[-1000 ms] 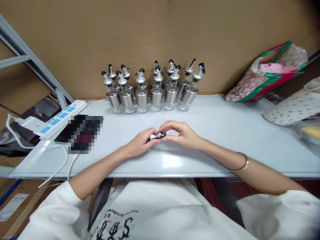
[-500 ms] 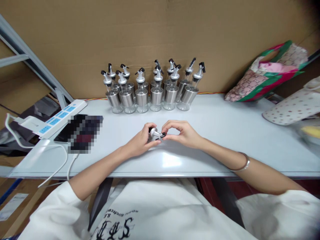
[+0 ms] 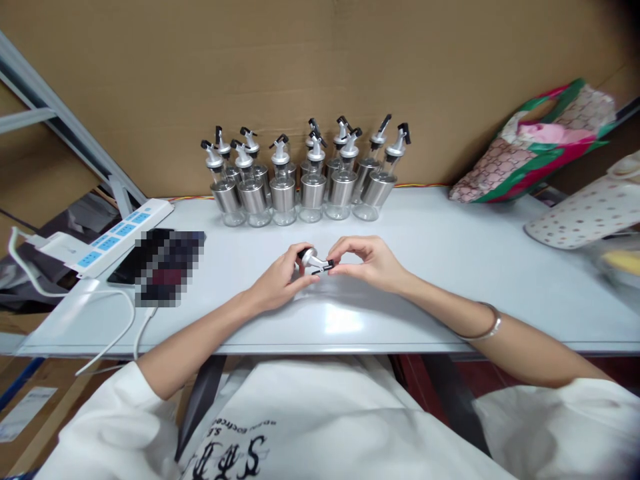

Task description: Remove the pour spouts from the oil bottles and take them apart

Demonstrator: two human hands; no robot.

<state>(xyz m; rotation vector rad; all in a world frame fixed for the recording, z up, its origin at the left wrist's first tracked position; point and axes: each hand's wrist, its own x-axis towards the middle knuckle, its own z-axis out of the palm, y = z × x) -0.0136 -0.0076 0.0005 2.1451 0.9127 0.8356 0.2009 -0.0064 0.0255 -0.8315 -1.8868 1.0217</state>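
One silver-and-black pour spout (image 3: 311, 259) is held over a pale table (image 3: 440, 280), in front of steel-banded glass bottles (image 3: 313, 191) topped with similar spouts (image 3: 315, 154). The left hand (image 3: 279, 279) curls its fingers around the black stopper end (image 3: 303, 253), seemingly gripping it, though the exact contact is partly hidden. The right hand (image 3: 376, 264) pinches the black tip (image 3: 329, 265) between thumb and forefinger. At left on the table lies a white power strip (image 3: 129, 235).
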